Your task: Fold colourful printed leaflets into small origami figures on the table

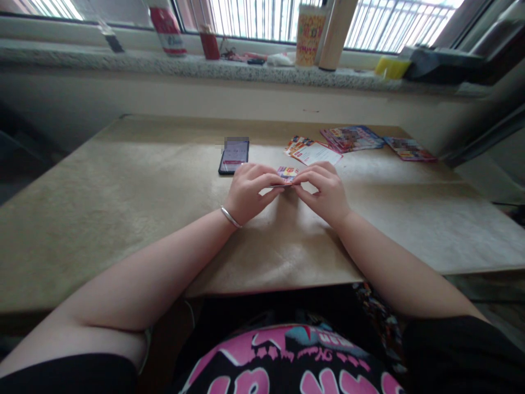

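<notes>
A small colourful printed card [289,173] is held between my two hands, just above the table. My left hand [252,189], with a silver bangle at the wrist, pinches its left part between thumb and fingers. On the other side my right hand [322,189] pinches the right edge the same way. The fingers hide much of the card, and I cannot tell whether it is folded. A phone [234,156] with a lit screen lies just beyond my left hand. Past my right hand rests a white card with red print [316,154], overlapping orange printed cards [298,144].
Glossy colourful booklets or packets [351,138] lie at the back right, with another stack [409,149] beside them. The beige table [123,202] reaches the wall. On the granite windowsill [246,68] stand a red-labelled bottle [168,30], a patterned cup [309,35] and a tan cylinder [336,35].
</notes>
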A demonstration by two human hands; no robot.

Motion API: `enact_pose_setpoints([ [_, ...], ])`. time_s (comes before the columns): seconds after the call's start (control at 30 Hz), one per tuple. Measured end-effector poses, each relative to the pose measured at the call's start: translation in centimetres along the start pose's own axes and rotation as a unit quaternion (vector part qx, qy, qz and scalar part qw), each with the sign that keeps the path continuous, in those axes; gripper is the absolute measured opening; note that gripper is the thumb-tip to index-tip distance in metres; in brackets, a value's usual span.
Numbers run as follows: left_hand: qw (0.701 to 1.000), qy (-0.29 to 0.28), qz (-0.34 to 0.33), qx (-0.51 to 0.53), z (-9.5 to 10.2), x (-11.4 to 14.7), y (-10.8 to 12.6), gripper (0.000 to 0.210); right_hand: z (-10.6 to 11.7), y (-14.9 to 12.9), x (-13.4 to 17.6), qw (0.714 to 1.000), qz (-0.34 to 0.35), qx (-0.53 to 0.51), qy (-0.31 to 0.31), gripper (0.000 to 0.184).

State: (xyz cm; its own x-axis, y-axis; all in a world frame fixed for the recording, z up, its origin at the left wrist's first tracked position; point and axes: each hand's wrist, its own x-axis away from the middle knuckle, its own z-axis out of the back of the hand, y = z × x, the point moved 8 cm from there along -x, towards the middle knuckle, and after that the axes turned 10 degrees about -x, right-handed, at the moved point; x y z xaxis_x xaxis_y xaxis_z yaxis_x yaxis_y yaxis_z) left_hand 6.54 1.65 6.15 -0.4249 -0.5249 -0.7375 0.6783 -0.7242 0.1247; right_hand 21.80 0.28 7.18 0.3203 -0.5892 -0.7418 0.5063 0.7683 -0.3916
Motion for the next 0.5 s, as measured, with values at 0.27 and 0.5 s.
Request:
enact_pose_setpoints([
  [0.27, 1.000, 0.005, 0.021, -0.011, -0.2, 0.1, -0.6, 0.020, -0.2, 0.1, 0.0, 1.000, -0.015, -0.016, -0.008, 0.004],
  [0.5, 0.996, 0.022, -0.074, -0.038, 0.1, 0.1, 0.9, 0.015, -1.0, -0.6, 0.2, 0.999, 0.016, -0.011, -0.029, 0.005],
])
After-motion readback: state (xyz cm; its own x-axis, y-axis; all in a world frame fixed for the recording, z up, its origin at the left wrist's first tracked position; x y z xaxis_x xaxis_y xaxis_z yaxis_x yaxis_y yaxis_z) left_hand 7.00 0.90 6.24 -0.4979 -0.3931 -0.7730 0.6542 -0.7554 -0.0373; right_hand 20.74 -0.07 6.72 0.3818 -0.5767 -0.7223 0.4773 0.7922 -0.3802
